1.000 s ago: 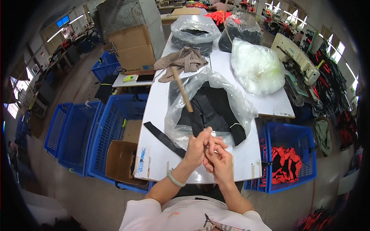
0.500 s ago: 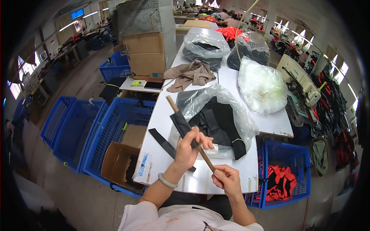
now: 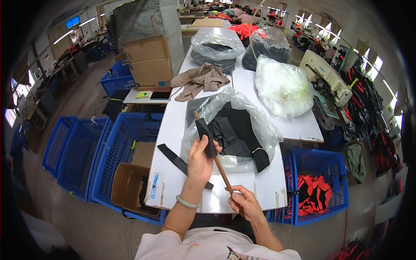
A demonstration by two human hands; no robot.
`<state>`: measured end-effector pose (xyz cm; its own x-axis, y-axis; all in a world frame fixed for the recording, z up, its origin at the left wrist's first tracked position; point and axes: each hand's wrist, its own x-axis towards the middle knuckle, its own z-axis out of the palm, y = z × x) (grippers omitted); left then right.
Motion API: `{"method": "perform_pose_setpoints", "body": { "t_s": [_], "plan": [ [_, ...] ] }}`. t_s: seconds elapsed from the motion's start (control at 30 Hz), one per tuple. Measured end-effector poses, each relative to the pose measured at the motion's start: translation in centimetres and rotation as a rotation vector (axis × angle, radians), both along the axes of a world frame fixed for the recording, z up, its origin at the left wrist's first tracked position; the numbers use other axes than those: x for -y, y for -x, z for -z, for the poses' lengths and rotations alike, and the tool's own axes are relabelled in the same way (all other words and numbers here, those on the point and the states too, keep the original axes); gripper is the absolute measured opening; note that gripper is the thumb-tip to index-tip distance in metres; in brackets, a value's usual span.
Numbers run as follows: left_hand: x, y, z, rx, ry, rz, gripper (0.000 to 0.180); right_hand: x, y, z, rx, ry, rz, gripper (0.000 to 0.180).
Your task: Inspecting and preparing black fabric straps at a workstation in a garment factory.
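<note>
A wooden stick point(image 3: 222, 173) slants over the near part of the white table point(image 3: 182, 132), its tip pointing up and left. Around its upper part sits a sleeve-like piece of black fabric point(image 3: 205, 135). My left hand point(image 3: 200, 162) is closed on this fabric, thumb on its left side. Lower down, my right hand point(image 3: 245, 203) pinches the stick's near end. A flat black fabric strip point(image 3: 172, 158) lies on the tabletop left of my left hand, partly behind it. Just beyond my hands, an open clear plastic bag point(image 3: 269, 130) holds folded black fabric pieces point(image 3: 240, 123).
Blue crates point(image 3: 130, 130) stand left of the table, one with a cardboard box point(image 3: 125, 184) inside. Another blue crate point(image 3: 340, 173) at right holds red-and-black fabric point(image 3: 314, 195). Farther back are a checked cloth point(image 3: 201, 81), a stuffed white bag point(image 3: 284, 89) and a sewing machine point(image 3: 325, 76).
My left hand has turned, its fingers curling round the black fabric where some were spread before. The stick stands a little steeper. The whole view has shifted slightly.
</note>
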<state>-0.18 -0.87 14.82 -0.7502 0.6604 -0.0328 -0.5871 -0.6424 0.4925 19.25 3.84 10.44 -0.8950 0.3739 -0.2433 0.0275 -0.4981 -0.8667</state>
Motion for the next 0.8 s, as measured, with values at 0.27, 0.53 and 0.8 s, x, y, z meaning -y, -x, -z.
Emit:
{"method": "perform_pose_setpoints", "body": {
  "t_s": [0.27, 0.53, 0.8],
  "plan": [
    [-0.9, 1.1, 2.6, -0.108, 0.132, -0.216, 0.023, 0.7, 0.4, 1.0, 0.0, 0.168, 0.101, 0.022],
    [0.7, 7.8, 5.6, 0.107, 0.215, -0.572, 0.021, -5.0, -2.6, 3.6, 0.197, -0.54, 0.125, 0.02],
    [1.6, 0.6, 4.1, 0.637, -0.277, 0.424, 0.01, -9.5, 4.3, 6.6, 0.359, -1.624, 0.455, 0.02]
  ]
}}
